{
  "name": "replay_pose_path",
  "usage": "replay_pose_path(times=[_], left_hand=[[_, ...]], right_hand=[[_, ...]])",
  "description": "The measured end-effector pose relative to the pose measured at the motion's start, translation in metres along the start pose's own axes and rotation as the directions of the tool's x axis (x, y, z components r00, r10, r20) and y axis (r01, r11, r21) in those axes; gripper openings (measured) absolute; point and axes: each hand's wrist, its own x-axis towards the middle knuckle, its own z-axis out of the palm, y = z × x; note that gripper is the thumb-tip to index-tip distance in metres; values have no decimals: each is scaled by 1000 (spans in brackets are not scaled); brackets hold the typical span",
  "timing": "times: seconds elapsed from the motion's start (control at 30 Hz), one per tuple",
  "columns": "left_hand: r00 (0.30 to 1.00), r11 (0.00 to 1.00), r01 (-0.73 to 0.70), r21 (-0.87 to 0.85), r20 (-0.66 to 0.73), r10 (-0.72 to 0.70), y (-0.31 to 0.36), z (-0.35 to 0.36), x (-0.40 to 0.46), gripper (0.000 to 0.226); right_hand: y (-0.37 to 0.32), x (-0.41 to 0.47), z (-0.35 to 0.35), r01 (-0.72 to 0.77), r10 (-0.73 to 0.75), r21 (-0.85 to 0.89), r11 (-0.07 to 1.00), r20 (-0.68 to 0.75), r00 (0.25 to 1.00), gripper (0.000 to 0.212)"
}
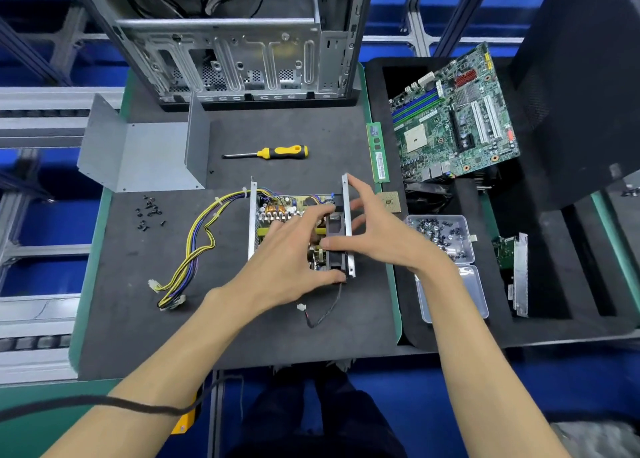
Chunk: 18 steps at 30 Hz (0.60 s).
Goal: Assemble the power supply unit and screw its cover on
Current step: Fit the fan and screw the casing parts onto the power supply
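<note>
Both our hands, left [291, 253] and right [377, 231], gripped the fan [336, 231] inside the open unit [254, 215] mid-counter [242, 336], so we judged assembly early: cover [138, 153], screwdriver [273, 152] and screws [149, 212] lay unused.

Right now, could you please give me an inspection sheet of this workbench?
Surface: dark mat on a green-edged bench.
Job's things: open power supply unit, circuit board exposed; black fan at its right wall; grey metal cover off, lying behind left; screwdriver unused; loose screws.
Clutter: memory stick, processor chip, motherboard, screw box in the black tray.
Hands: left hand and right hand both grip the fan.
Cables: yellow wire bundle trailing left; fan lead unplugged.
Surroundings: computer case behind.
</note>
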Motion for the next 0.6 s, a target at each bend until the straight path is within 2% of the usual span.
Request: replay_pose_path(times=[0.1,0.17,0.23,0.27,0.4,0.43,0.5,0.6], left_hand=[[994,993,25,-111,108,-13,4,-19,-5,103],[999,994,-14,-106,33,17,4,-37,-16,77],[998,999,-36,14,-46,36,1,-52,-31,44],[999,999,-17,42,-44,19,-1,-57,-40,39],[984,993,110,33,140,-114,4,-49,-69,54],[973,990,140,6,187,-138,6,-42,-72,58],[947,953,230,-197,273,-172,10,-27,-73,55],[946,861,271,-431,283,-157,12,-9,-70,15]], right_hand=[[2,0,3,-1,1,17,1000,11,1000,121],[4,0,2,-2,2,53,999,10,1000,118],[7,0,1,1,-2,64,998,7,1000,115],[8,1,1,2,-3,69,998,7,1000,114],[12,3,3,10,-11,91,996,5,1000,113],[13,3,3,12,-13,97,995,4,1000,113],[15,3,3,16,-16,102,995,-2,1000,112],[17,3,3,27,-26,97,995,-11,1000,112]])
